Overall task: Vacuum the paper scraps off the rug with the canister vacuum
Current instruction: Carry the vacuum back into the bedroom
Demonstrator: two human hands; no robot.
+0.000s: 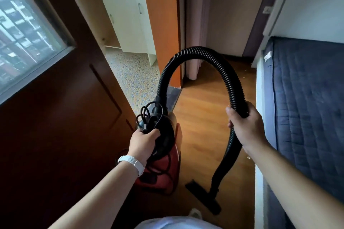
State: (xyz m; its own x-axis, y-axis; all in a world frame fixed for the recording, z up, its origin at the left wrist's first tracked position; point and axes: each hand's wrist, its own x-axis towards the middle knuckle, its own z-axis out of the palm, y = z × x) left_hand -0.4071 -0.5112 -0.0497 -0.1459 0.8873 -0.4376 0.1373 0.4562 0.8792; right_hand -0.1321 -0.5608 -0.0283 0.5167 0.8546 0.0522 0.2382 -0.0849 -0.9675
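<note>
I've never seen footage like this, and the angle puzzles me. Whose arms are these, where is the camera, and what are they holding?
The camera sits on the person's head, looking forward and down, so the two arms are the person's own. The left hand grips the top of a red canister vacuum together with its bundled cord. The right hand grips the black ribbed hose, which arcs up from the canister and runs down to the floor nozzle at the wooden floor. A blue quilted mattress lies to the right and a brown door stands to the left. No rug shows here.
</note>
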